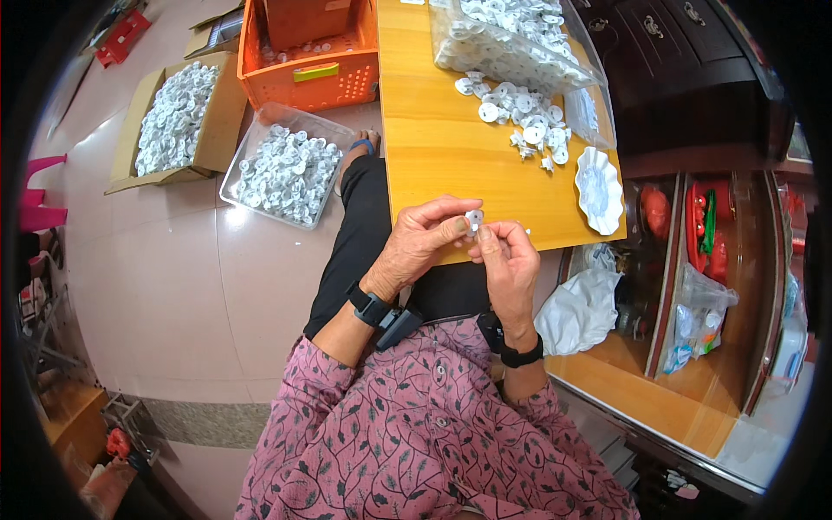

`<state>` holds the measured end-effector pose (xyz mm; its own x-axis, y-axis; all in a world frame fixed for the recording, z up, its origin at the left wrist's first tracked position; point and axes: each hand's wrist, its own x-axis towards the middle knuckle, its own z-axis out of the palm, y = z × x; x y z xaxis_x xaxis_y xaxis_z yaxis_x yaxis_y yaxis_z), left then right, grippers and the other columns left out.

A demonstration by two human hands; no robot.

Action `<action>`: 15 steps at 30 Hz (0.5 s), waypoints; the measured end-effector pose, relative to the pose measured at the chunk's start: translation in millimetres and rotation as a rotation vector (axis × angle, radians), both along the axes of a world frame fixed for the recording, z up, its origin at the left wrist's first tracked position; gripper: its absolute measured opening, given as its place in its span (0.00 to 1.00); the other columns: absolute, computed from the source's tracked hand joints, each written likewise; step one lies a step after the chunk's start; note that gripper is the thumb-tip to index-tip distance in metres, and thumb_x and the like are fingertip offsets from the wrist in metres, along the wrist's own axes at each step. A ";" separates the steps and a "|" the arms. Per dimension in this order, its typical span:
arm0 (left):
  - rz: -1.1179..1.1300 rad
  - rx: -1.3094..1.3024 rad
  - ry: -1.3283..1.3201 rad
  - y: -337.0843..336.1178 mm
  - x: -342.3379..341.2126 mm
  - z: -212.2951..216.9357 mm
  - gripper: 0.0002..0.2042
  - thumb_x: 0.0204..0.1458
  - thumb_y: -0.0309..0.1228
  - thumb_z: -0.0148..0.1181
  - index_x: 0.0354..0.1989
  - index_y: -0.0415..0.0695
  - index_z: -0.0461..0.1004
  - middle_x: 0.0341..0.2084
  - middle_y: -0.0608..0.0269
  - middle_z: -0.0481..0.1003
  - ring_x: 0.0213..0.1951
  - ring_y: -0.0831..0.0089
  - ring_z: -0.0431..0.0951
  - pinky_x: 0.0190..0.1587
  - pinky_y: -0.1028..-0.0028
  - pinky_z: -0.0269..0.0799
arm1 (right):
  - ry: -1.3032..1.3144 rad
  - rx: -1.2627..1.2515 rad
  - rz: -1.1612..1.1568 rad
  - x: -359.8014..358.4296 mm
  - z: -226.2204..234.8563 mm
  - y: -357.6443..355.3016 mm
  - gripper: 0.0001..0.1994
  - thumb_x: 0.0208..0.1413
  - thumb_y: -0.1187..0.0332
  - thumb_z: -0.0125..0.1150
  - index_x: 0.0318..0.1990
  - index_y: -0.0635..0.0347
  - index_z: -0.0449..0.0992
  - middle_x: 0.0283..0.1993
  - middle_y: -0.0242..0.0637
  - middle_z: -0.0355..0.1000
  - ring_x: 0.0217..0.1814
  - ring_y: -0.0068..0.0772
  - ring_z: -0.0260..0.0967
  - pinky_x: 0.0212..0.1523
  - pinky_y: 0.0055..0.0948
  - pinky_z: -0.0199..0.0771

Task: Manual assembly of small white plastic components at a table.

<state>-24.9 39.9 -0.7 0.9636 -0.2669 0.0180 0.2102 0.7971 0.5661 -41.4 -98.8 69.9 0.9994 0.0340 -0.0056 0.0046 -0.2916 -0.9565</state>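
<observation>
My left hand (416, 238) pinches a small white plastic part (473, 222) between thumb and fingers, just above the near edge of the yellow wooden table (425, 147). Close against it, my right hand (509, 260) is closed in a pinch; what lies between its fingertips is too small to make out. Beyond my hands, a loose heap of white round plastic parts (533, 130) lies on the tabletop. A transparent bin (485, 56) behind it is filled with more of them. At the right table edge stands a white scalloped dish (598, 217) with small translucent pieces.
On the floor to the left are a transparent tub (232, 186) and a cardboard box (221, 130), both full of white parts. An orange crate (347, 80) stands beside the table. On the right, open shelves (667, 286) hold plastic bags, near a dark cabinet (693, 104).
</observation>
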 end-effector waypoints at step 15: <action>0.012 -0.011 0.047 3.9 1.1 -6.9 0.15 0.59 0.25 0.59 0.53 0.35 0.74 0.40 0.65 0.75 0.36 0.81 0.72 0.41 0.82 0.71 | 0.087 0.195 -0.035 4.3 -13.8 2.3 0.07 0.61 0.70 0.60 0.39 0.66 0.72 0.34 0.32 0.74 0.32 0.18 0.72 0.34 0.17 0.73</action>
<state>-23.7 43.8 -7.6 0.9666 -0.2551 -0.0244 0.2265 0.8061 0.5468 -37.1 -96.5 56.2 0.9960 0.0077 -0.0888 -0.0876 -0.0995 -0.9912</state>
